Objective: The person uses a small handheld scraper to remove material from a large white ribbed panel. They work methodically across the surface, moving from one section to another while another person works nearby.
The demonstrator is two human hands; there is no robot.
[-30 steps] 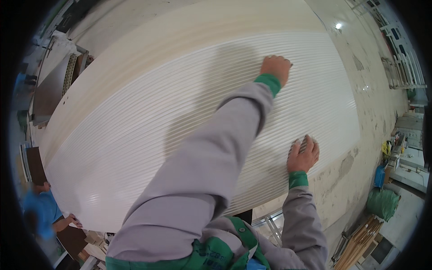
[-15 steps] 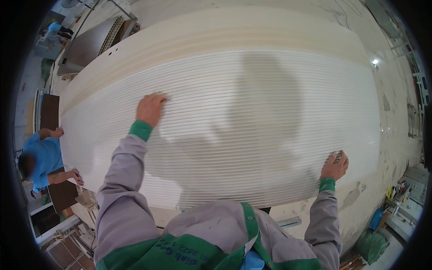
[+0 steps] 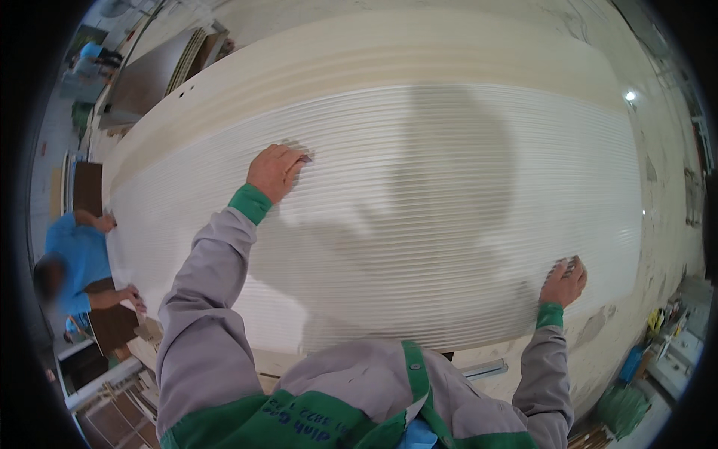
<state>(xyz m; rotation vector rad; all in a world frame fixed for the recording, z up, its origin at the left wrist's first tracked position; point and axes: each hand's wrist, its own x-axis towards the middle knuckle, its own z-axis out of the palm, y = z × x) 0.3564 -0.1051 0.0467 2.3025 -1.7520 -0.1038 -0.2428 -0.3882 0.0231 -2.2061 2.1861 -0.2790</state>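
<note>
Fingers of the left hand point(image 3: 275, 171) curl down over a small grey sanding pad point(image 3: 302, 158), pressing it flat against the white ribbed panel point(image 3: 449, 194) a little left of the frame's centre; only a sliver of the pad shows past the fingertips. Behind that hand a grey sleeve with a green cuff runs down toward the lower left of the frame. At the lower right, the right hand point(image 3: 563, 281) rests near the panel's near edge, its fingers closed over another small grey pad point(image 3: 568, 261) that peeps out at the top of the knuckles. The panel itself is large and fills most of the middle of the frame, its fine grooves running left to right and bowing with the lens; the person's shadow falls across its centre. Beyond its far edge lies a band of smooth cream board point(image 3: 389, 52). At the left edge of the frame a co-worker in a blue shirt point(image 3: 75, 258) stands at the panel's end, one hand on its corner. Pale concrete floor point(image 3: 673, 172) shows along the right side, with a green bag point(image 3: 624, 408) in the lower right corner.
</note>
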